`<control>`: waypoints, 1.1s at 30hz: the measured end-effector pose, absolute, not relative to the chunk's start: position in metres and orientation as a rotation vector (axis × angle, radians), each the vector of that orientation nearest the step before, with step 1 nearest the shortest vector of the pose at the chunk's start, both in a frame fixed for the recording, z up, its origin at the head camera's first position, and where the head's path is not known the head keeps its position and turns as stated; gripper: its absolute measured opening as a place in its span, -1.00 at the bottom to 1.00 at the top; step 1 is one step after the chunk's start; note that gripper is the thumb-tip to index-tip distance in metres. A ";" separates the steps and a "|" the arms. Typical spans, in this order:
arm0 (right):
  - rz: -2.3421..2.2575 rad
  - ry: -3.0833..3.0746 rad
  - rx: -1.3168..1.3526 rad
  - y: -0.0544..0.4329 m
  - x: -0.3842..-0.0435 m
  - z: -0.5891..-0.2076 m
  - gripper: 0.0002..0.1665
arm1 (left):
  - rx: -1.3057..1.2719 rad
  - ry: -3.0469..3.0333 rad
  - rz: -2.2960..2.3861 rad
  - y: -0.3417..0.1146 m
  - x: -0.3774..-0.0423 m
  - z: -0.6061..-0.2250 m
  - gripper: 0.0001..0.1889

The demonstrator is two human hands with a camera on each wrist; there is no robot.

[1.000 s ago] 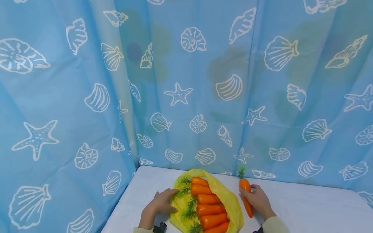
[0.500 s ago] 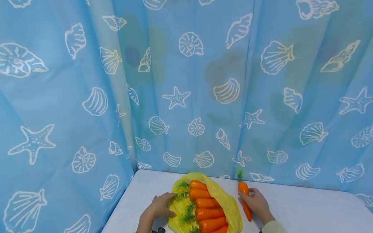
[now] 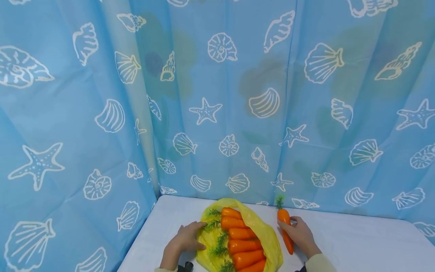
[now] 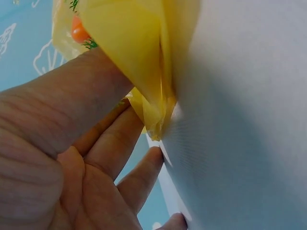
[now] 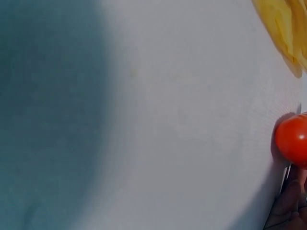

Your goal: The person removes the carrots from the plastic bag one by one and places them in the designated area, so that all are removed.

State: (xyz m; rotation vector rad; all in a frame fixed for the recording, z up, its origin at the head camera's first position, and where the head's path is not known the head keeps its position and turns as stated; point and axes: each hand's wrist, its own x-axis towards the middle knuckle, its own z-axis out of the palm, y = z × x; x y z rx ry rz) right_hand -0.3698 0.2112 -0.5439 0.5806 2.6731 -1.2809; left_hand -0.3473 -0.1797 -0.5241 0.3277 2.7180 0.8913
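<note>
1. The right hand (image 3: 300,234) pinches a single carrot (image 3: 283,216) between thumb and fingers; its leafy end points away from the hand. Whether the carrot is raised off the counter (image 3: 367,241) cannot be told.
2. The left hand (image 3: 187,238) has its fingers spread at the near side of a yellow bag (image 3: 272,241), with the thumb touching the plastic; a firm grip is not evident.
3. Between the two hands, a row of carrots (image 3: 244,246) lies in the bag, green tops (image 3: 219,250) toward the left hand, tips tucked under the fold nearer the right.
4. Judging by this layout, most carrots are gathered in the bag, and only the one at the right hand is outside, apart from the plastic. Dealing with that one seems to be what is left.
</note>
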 end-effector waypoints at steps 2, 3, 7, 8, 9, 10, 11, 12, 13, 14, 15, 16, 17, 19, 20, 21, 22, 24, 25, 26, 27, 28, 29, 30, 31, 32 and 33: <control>-1.286 2.671 0.573 0.211 -0.368 -0.543 0.05 | 0.325 2.716 0.899 -0.179 -0.347 -0.524 -0.31; -1.282 2.671 0.563 0.212 -0.367 -0.543 0.06 | 0.332 2.717 0.896 -0.179 -0.346 -0.525 -0.31; -1.276 2.661 0.551 0.212 -0.364 -0.543 0.04 | 0.330 2.709 0.886 -0.179 -0.345 -0.527 -0.32; -1.273 2.661 0.544 0.212 -0.363 -0.543 0.06 | 0.328 2.710 0.882 -0.179 -0.345 -0.527 -0.31; -1.268 2.661 0.541 0.212 -0.363 -0.543 0.06 | 0.327 2.710 0.879 -0.179 -0.344 -0.527 -0.31; -1.267 2.663 0.544 0.212 -0.363 -0.543 0.05 | 0.319 2.710 0.880 -0.179 -0.345 -0.528 -0.31; -1.268 2.665 0.548 0.212 -0.363 -0.543 0.05 | 0.319 2.712 0.881 -0.180 -0.345 -0.528 -0.31; -1.272 2.664 0.552 0.211 -0.364 -0.543 0.05 | 0.323 2.715 0.882 -0.180 -0.345 -0.527 -0.31; -1.271 2.667 0.551 0.212 -0.364 -0.543 0.05 | 0.325 2.717 0.884 -0.180 -0.345 -0.527 -0.31; -1.273 2.668 0.553 0.212 -0.365 -0.543 0.05 | 0.331 2.718 0.887 -0.180 -0.345 -0.526 -0.31; -1.277 2.666 0.561 0.212 -0.366 -0.544 0.05 | 0.335 2.719 0.888 -0.180 -0.346 -0.525 -0.31; -1.281 2.666 0.565 0.212 -0.367 -0.544 0.05 | 0.338 2.719 0.890 -0.180 -0.346 -0.525 -0.30; -1.284 2.666 0.565 0.212 -0.367 -0.544 0.06 | 0.341 2.719 0.892 -0.180 -0.346 -0.524 -0.30; -1.282 2.670 0.558 0.213 -0.367 -0.545 0.08 | 0.339 2.717 0.893 -0.180 -0.345 -0.525 -0.30; -1.280 2.670 0.556 0.213 -0.367 -0.546 0.09 | 0.338 2.717 0.891 -0.180 -0.345 -0.525 -0.30; -1.273 2.672 0.548 0.213 -0.367 -0.547 0.10 | 0.333 2.716 0.887 -0.181 -0.345 -0.526 -0.30; -1.265 2.676 0.537 0.214 -0.367 -0.548 0.12 | 0.330 2.716 0.884 -0.181 -0.345 -0.527 -0.31; -1.256 2.667 0.518 0.217 -0.367 -0.548 0.17 | 0.323 2.717 0.882 -0.180 -0.346 -0.528 -0.31; -1.248 2.665 0.503 0.218 -0.367 -0.548 0.20 | 0.320 2.717 0.886 -0.180 -0.346 -0.529 -0.31; -1.237 2.667 0.488 0.220 -0.368 -0.546 0.24 | 0.319 2.718 0.886 -0.180 -0.347 -0.529 -0.31; -1.221 2.675 0.470 0.223 -0.369 -0.545 0.28 | 0.318 2.720 0.888 -0.180 -0.348 -0.529 -0.31; -1.205 2.684 0.450 0.225 -0.369 -0.543 0.31 | 0.318 2.719 0.891 -0.180 -0.348 -0.528 -0.31; -1.189 2.693 0.429 0.228 -0.370 -0.540 0.35 | 0.320 2.720 0.890 -0.180 -0.348 -0.528 -0.31; -1.173 2.708 0.401 0.231 -0.370 -0.536 0.38 | 0.323 2.722 0.888 -0.180 -0.349 -0.527 -0.30; -1.158 2.730 0.383 0.233 -0.370 -0.532 0.40 | 0.322 2.721 0.890 -0.180 -0.349 -0.527 -0.30; -1.145 2.756 0.360 0.235 -0.370 -0.527 0.41 | 0.324 2.723 0.888 -0.180 -0.349 -0.526 -0.30; -1.136 2.776 0.341 0.237 -0.369 -0.522 0.41 | 0.322 2.724 0.889 -0.180 -0.349 -0.526 -0.30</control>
